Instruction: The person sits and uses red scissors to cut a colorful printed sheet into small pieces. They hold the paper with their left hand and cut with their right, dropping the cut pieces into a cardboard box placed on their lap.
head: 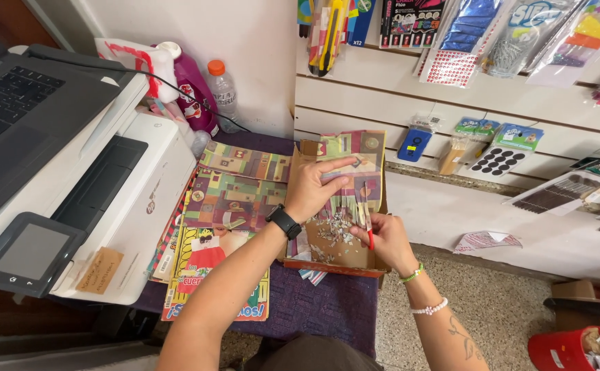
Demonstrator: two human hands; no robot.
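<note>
Two bare forearms rise from the bottom edge over a purple-covered table (327,309). At centre frame the left hand (313,189), a black watch on its wrist, pinches the top of a sheet of patterned paper (361,161) with forefinger stretched toward three o'clock. Just below, toward four o'clock, the right hand (386,240) is closed around red-handled scissors (365,220), whose blades appear to bite into strips along the sheet's lower edge, though the cut is too small to confirm. Both hands work over a shallow cardboard box (334,264) littered with paper scraps (331,233). At nine o'clock lie more patterned sheets (234,199) beside a white printer (145,206).
</note>
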